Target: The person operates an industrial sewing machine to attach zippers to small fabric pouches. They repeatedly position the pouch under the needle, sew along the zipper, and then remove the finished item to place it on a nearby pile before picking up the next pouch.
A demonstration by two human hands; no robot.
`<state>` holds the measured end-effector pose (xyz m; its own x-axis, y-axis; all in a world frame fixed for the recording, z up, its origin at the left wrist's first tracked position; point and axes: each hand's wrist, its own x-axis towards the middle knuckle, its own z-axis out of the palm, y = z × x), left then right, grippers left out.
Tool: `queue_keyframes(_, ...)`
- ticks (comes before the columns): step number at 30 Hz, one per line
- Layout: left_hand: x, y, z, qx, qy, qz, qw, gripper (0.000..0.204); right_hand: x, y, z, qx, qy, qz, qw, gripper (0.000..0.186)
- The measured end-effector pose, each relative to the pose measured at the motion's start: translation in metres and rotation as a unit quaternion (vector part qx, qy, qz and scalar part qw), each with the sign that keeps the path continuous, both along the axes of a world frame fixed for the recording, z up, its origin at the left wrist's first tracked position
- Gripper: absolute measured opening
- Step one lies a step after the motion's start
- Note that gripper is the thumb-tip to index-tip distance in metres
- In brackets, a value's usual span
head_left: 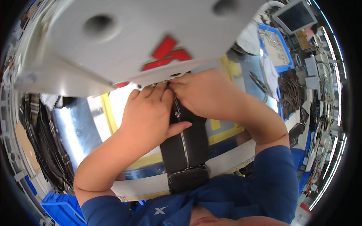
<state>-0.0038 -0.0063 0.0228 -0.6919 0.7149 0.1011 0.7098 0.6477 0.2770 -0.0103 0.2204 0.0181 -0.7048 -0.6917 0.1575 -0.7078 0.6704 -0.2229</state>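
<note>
Left hand (147, 109) and right hand (205, 91) were curled close together, pinching unclear, at 12 o'clock on the black zippered piece (194, 145); apparently, it was being positioned, and steady alignment was needed.

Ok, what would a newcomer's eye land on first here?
The large white machine housing across the top, with its red emblem, probably stands out first. Just below it, the left hand and right hand meet over a black zippered piece. A blue tray sits at the upper right.
</note>
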Motion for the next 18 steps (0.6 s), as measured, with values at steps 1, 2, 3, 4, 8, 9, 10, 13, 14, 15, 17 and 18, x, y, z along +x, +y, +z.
queue_keyframes(1,-0.001,0.001,0.000,0.001,-0.004,-0.007,1.000,0.083,0.000,-0.001,0.001,0.000,0.007,0.008,1.000,0.015)
queue_keyframes(2,-0.002,0.003,-0.001,0.004,0.010,-0.003,1.000,0.085,0.000,0.000,0.003,0.003,0.016,0.010,1.000,0.015)
queue_keyframes(3,0.000,0.002,0.001,-0.008,0.001,0.004,1.000,0.086,0.001,-0.004,0.001,0.016,-0.004,-0.012,1.000,0.016)
queue_keyframes(4,0.000,0.002,0.000,0.002,0.003,0.005,1.000,0.086,0.002,-0.004,0.001,0.004,-0.029,-0.015,0.999,0.016)
queue_keyframes(8,0.002,0.002,0.003,-0.023,-0.029,0.025,0.999,0.086,0.002,0.007,0.007,0.011,-0.081,-0.017,0.996,0.024)
queue_keyframes(9,0.003,0.003,0.002,-0.019,-0.020,0.021,0.999,0.086,0.003,0.018,0.013,-0.011,-0.070,-0.006,0.997,0.025)
queue_keyframes(10,0.003,0.001,-0.001,-0.020,-0.010,0.021,1.000,0.086,0.004,0.027,0.017,-0.036,-0.058,0.008,0.998,0.026)
queue_keyframes(13,0.005,0.002,0.001,-0.022,-0.004,0.030,0.999,0.086,-0.001,0.080,0.055,-0.110,-0.028,-0.146,0.983,0.020)
queue_keyframes(14,0.005,0.004,0.002,-0.018,-0.003,0.024,1.000,0.086,-0.005,0.104,0.067,-0.149,-0.027,-0.219,0.964,0.017)
queue_keyframes(15,0.006,0.003,0.003,-0.016,-0.003,0.027,1.000,0.086,-0.012,0.122,0.075,-0.171,0.005,-0.327,0.929,0.017)
queue_keyframes(17,0.005,0.003,0.002,-0.020,-0.009,0.025,0.999,0.087,-0.041,0.198,0.061,-0.101,0.081,-0.436,0.890,0.021)
queue_keyframes(18,0.006,0.002,0.002,-0.020,-0.012,0.026,0.999,0.087,-0.051,0.233,0.058,-0.062,0.050,-0.489,0.868,0.024)
